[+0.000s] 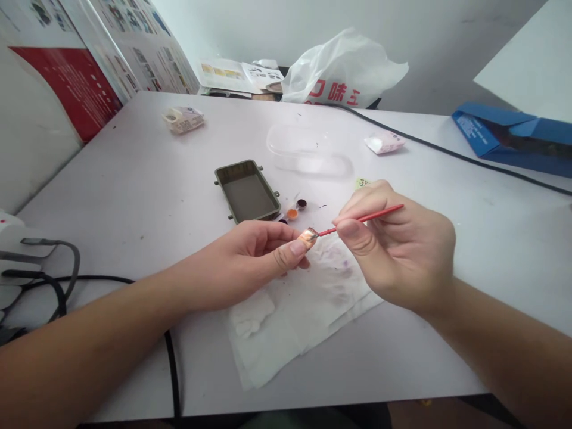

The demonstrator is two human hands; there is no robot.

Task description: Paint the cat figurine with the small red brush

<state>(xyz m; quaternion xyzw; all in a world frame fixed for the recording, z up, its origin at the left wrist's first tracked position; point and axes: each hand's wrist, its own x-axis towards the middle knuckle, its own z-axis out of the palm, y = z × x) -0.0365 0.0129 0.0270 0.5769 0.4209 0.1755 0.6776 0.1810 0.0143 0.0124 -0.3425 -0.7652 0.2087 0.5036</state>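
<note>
My left hand [257,253] pinches a small orange-painted piece [307,236] between thumb and fingers, just above a stained white tissue [295,310]. My right hand [395,250] grips a thin red paintbrush [366,218], its tip touching the small piece. Small paint pots [295,208], one orange and one dark, sit just behind the hands. Beside them lies a grey-green rectangular tray [248,190].
A clear plastic lid [308,154] lies behind the pots. Two small wrapped packets [183,119] [384,142] lie farther back. A white plastic bag [344,68], a blue box [513,134], a black cable [447,152] and a white device with cables [18,256] ring the white table [134,190].
</note>
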